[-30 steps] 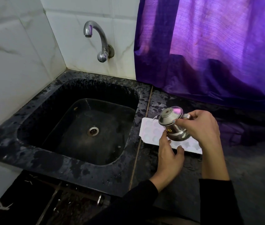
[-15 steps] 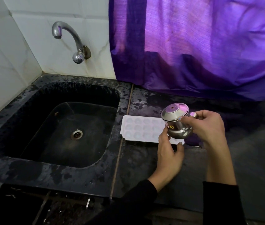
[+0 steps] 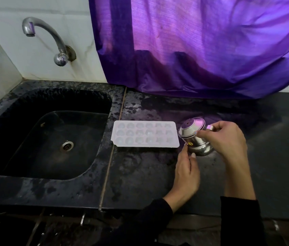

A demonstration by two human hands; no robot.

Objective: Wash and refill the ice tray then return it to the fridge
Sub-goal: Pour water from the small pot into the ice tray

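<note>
A purple fabric curtain (image 3: 202, 47) hangs behind the black speckled stone bench (image 3: 140, 174), its hem touching the bench top. At the left lies the black rectangular sink (image 3: 39, 178), under a curved chrome wall tap (image 3: 51, 39). The white plastic ice tray (image 3: 144, 136) lies flat on the bench just right of the sink, cavities up. Beside the tray's right end, the right hand (image 3: 227, 137) grips a small steel jug (image 3: 195, 138), tilted toward the tray. The left hand (image 3: 187, 173) rests fingertips against the jug's base, fingers loosely straight.
</note>
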